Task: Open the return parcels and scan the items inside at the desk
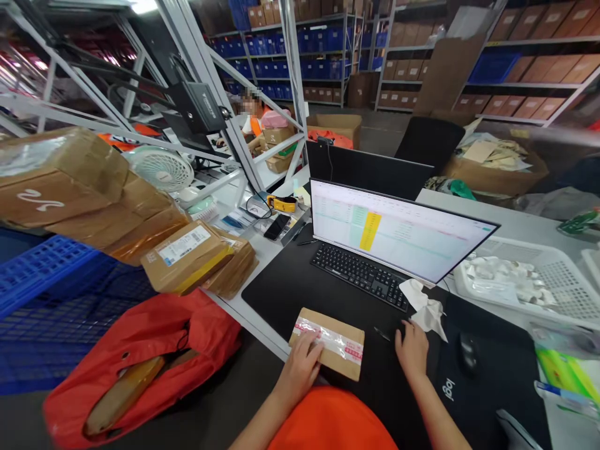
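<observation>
A small flat cardboard box [334,367] lies on the black desk mat, with clear tape printed in red across its top. My left hand [301,362] rests on its near left part, fingers laid over the tape; I cannot make out a grip. To the right, my right hand [413,350] is on the mat with fingers apart, close beside a crumpled white paper [427,315]. Whether its fingertips touch the paper is hard to tell. A dark pen [382,334] lies between the box and my right hand.
Behind the mat stand a black keyboard [359,275] and a lit monitor [398,228]. A mouse [467,353] sits at right, near a white basket [562,281]. Taped parcels [187,256] are piled at left above a red bag [154,350]. A co-worker [255,122] sits beyond.
</observation>
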Motion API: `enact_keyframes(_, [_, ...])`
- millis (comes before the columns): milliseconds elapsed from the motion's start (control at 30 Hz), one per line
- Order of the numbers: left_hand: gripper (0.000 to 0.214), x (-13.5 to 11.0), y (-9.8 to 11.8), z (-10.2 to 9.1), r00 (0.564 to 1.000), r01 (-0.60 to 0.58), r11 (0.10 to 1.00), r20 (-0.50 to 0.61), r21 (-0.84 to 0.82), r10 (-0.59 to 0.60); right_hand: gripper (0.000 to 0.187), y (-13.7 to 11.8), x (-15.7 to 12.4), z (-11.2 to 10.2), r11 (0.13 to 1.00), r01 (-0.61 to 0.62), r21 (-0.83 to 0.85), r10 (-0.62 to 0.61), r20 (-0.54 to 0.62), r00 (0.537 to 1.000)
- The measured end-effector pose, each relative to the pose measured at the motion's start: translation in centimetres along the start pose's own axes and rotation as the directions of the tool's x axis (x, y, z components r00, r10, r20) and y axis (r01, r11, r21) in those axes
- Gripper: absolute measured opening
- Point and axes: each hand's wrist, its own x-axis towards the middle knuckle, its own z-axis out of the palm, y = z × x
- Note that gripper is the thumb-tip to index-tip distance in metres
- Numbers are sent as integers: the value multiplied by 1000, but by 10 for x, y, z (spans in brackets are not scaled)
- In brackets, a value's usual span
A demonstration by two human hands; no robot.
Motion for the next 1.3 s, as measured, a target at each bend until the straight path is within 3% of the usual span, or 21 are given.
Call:
enact_keyframes(100, [26,0,1,-7,997,11,1000,-74,29,-9,47,32,-40,0,1000,-19,16,18,45,999])
enact_keyframes(200, [23,0,2,-9,994,-5,999,-113,54,11,42,46,-55,-8,997,0,83,-18,218,976])
enact_keyframes(300, [23,-1,1,-7,993,-27,994,-112,102,39,27,42,-47,-19,992,-18,126,-31,371,928])
enact_keyframes(400, [24,-6,-1,-3,994,-43,988,-93,145,57,18,33,-31,-27,988,-40,146,-31,454,890])
enact_keyframes(533, [27,-16,-4,6,996,-15,992,-82,127,26,37,15,-8,-43,981,-99,164,4,498,867])
enact_keyframes(633, [29,-22,-4,11,998,18,998,-64,59,-14,57,-21,15,-66,963,-71,259,-62,470,881])
enact_keyframes(733, [29,-23,-3,13,997,65,998,-53,5,-64,60,-83,36,-95,916,13,401,-207,444,872])
enact_keyframes(833, [25,-22,-1,12,994,104,995,-46,-15,-104,48,-156,48,-118,894,180,411,-387,503,773])
enact_keyframes(900, [26,-21,-1,12,993,118,993,-31,-12,-118,38,-199,50,-128,891,331,312,-454,576,679])
enact_keyframes(967, [28,-22,-1,12,992,123,992,-29,-12,-124,31,-230,49,-134,865,473,166,-461,632,623])
enact_keyframes(1067, [32,-24,-2,15,992,123,992,-34,-41,-124,30,-252,47,-136,770,637,40,-500,658,563])
enact_keyframes(1167, [33,-27,-2,18,989,142,987,-26,-75,-144,37,-255,45,-132,644,763,53,-606,644,467])
enact_keyframes(1233, [33,-28,0,18,986,161,984,-22,-82,-163,44,-254,41,-131,589,807,55,-634,651,418])
enact_keyframes(1300, [32,-28,1,18,985,167,984,-24,-70,-169,50,-253,37,-133,569,822,23,-608,684,402])
